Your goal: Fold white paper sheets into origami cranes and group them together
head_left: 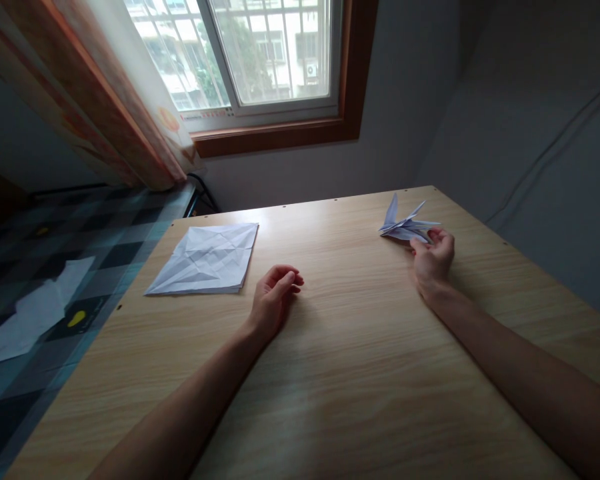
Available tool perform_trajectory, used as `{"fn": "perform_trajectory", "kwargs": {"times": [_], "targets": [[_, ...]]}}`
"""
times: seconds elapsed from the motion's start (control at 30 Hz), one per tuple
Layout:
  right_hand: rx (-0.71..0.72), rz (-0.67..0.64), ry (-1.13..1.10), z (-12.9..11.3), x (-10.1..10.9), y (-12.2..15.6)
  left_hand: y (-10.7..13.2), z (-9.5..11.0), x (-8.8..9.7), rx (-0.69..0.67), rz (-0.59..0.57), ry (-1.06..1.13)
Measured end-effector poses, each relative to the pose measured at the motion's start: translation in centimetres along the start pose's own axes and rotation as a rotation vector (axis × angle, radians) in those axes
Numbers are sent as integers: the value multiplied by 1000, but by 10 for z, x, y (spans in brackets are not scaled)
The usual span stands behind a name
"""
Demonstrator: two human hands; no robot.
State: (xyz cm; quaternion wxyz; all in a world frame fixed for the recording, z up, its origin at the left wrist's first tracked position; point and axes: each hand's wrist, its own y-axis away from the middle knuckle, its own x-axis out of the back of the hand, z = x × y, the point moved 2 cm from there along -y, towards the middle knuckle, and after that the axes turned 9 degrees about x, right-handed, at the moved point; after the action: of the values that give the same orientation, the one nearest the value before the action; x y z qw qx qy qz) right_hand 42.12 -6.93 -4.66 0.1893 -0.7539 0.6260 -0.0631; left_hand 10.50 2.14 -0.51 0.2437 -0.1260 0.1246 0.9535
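Note:
A folded white paper figure (405, 225) with pointed wings rests on the wooden table (350, 373) at the far right. My right hand (433, 257) pinches its near edge with thumb and fingertips. My left hand (273, 297) lies on the table near the middle, fingers loosely curled, holding nothing. A creased white paper sheet (207, 259) lies flat to the left of it, a short way from my fingers.
A bed with a dark checked cover (55, 267) and loose white papers (30, 313) runs along the table's left edge. A window (260, 53) with a curtain (105, 100) is behind. Grey walls close off the right side.

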Motion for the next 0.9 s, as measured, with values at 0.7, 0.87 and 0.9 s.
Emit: {"fn": "perform_trajectory", "kwargs": {"times": [0.7, 0.87, 0.9], "targets": [[219, 0, 183, -16, 15, 10, -25, 52, 90, -82, 588, -1681], [226, -22, 160, -15, 15, 12, -21, 61, 88, 38, 541, -1794], [224, -26, 152, -16, 14, 13, -21, 63, 88, 51, 544, -1782]]}}
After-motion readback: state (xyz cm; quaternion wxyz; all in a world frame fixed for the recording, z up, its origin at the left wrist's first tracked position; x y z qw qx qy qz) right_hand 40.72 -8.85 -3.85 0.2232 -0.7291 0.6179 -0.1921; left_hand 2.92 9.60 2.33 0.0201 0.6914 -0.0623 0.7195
